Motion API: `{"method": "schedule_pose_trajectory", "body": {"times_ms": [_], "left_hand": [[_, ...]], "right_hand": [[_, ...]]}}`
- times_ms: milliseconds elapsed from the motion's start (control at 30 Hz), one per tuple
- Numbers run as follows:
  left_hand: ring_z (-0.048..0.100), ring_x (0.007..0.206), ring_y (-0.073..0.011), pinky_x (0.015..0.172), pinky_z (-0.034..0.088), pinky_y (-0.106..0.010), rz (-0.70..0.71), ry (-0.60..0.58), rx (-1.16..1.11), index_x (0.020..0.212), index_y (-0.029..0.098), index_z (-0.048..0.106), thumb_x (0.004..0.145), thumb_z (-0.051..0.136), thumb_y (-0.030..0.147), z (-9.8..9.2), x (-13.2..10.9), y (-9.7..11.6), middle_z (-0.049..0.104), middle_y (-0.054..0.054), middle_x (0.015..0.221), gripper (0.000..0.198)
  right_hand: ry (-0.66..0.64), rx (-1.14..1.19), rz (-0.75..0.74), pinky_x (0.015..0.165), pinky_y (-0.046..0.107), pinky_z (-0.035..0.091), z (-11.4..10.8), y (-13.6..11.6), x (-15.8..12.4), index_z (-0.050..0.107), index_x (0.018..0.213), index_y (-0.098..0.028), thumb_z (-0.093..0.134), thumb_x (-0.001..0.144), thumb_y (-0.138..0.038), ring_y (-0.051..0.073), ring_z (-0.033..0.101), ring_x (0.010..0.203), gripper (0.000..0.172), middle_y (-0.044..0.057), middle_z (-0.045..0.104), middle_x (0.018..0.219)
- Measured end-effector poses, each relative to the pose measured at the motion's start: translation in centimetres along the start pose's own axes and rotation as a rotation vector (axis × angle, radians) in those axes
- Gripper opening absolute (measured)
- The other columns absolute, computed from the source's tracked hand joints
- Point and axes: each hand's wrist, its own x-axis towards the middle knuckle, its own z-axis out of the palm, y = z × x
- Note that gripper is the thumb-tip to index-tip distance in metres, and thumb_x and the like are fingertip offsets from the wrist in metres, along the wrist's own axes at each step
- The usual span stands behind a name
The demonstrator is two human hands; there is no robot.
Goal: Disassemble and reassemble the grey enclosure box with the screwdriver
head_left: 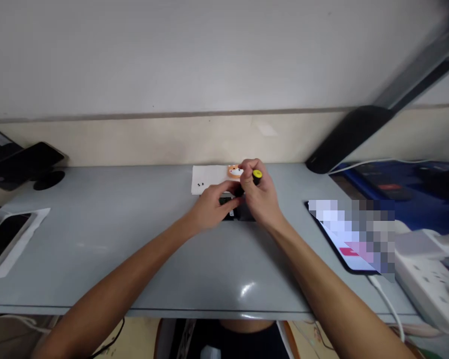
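My right hand (261,197) is closed around a screwdriver (257,174) with a black handle and a yellow end cap. The tool leans down to the left, and its tip is hidden by my fingers. Beneath both hands, a dark flat electronic device (246,213) lies on the desk, with a bit of green circuit board showing. My left hand (214,204) is curled over the device's left side, thumb and fingers bent in close to the screwdriver's lower end. Just behind, a white paper pad (209,175) carries small dark screws (200,184).
An orange-and-white item (235,171) sits on the pad. At right are a lit phone (344,244) with a cable, a white power strip (430,279) and a black stand base (347,139). Left hold a dark phone (5,242) on white backing and a black stand (48,179).
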Motion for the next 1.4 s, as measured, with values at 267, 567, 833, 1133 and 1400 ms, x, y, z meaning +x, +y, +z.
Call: {"method": "schedule_pose_trajectory", "body": {"times_ms": [267, 567, 833, 1133, 1400], "left_hand": [[0.067, 0.099, -0.0210, 0.091, 0.053, -0.037, -0.016, -0.070, 0.060, 0.110, 0.020, 0.070, 0.106, 0.047, 0.032, -0.6, 0.2, -0.5, 0.074, -0.006, 0.107, 0.026], [0.063, 0.087, -0.0203, 0.090, 0.047, -0.039, 0.058, 0.006, 0.236, 0.095, 0.020, 0.067, 0.105, 0.050, 0.032, 0.4, 0.3, -1.0, 0.068, -0.003, 0.087, 0.022], [0.062, 0.108, -0.0207, 0.107, 0.037, -0.044, 0.057, -0.032, 0.431, 0.110, 0.025, 0.069, 0.109, 0.043, 0.033, -1.5, -0.4, -1.5, 0.073, -0.002, 0.109, 0.028], [0.057, 0.119, -0.0252, 0.107, 0.040, -0.045, 0.119, -0.198, 0.619, 0.115, 0.026, 0.070, 0.097, 0.061, 0.031, -3.5, -2.0, -2.6, 0.067, -0.006, 0.122, 0.021], [0.057, 0.126, -0.0280, 0.111, 0.037, -0.048, 0.053, -0.278, 0.545, 0.132, 0.028, 0.058, 0.089, 0.075, 0.038, -2.5, -2.1, -2.3, 0.066, -0.006, 0.133, 0.048]], "right_hand": [[-0.097, 0.210, 0.112, 0.061, 0.029, 0.039, 0.0, -0.5, 0.3, 0.065, 0.098, -0.027, 0.053, 0.100, -0.058, 0.014, 0.051, 0.080, 0.033, 0.003, 0.063, 0.108], [-0.030, 0.366, 0.123, 0.067, 0.028, 0.046, 0.6, -0.8, 0.0, 0.054, 0.089, -0.025, 0.064, 0.096, -0.053, 0.013, 0.058, 0.076, 0.030, -0.002, 0.055, 0.074], [-0.112, 0.480, 0.153, 0.079, 0.031, 0.048, -0.3, -1.1, 0.3, 0.056, 0.082, -0.024, 0.066, 0.095, -0.047, 0.015, 0.061, 0.089, 0.028, 0.002, 0.062, 0.091], [-0.109, 0.564, 0.272, 0.065, 0.032, 0.046, -0.7, -0.9, 0.6, 0.065, 0.100, -0.028, 0.049, 0.097, -0.066, 0.015, 0.045, 0.065, 0.042, 0.000, 0.043, 0.075], [-0.058, 0.580, 0.244, 0.071, 0.029, 0.048, -1.4, 0.0, 1.0, 0.047, 0.080, -0.025, 0.074, 0.089, -0.048, 0.013, 0.053, 0.074, 0.037, -0.002, 0.046, 0.076]]}}
